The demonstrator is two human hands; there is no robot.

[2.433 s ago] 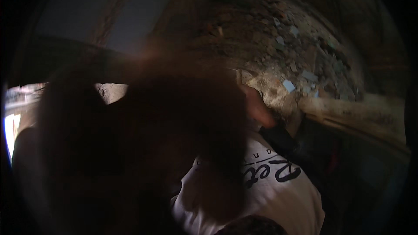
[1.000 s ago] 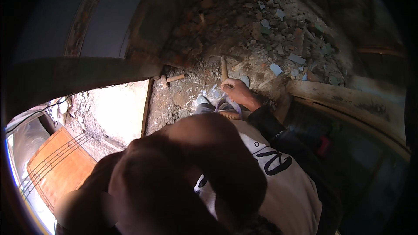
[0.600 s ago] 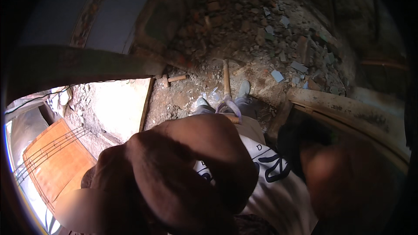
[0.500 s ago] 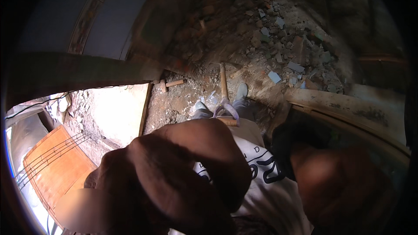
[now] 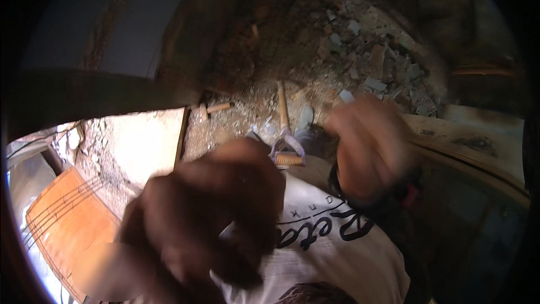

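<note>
Head view: at 8 o'clock an orange panel (image 5: 73,208) lies tilted, thin bars crossing it, with a bright board (image 5: 146,135) at 9 o'clock. Toward 7 o'clock, large and close to the camera, is the left hand (image 5: 211,208); its fingers look bent inward, but shadow and blur hide whether they hold anything, so I cannot tell. Beyond it, toward 10 o'clock, a hammer (image 5: 218,107) lies on the ground. The shovel (image 5: 282,107) is nearest to both hands: its ribbed grip sits near the middle, before the waist, and its shaft runs toward 12 o'clock, beside a shoe (image 5: 306,116). The far end is too dark to read. A pale shirt (image 5: 332,247) spreads at 5 o'clock. At 3 o'clock the right hand (image 5: 368,146) is raised, apart from the shovel, its blurred fingers seemingly curled; their hold cannot be told. Loose rubble (image 5: 376,84) lies heaped toward 2 o'clock, uncontained. Neither tool appears gripped; how much work is done or left, I cannot judge. I can make out no container.
</note>
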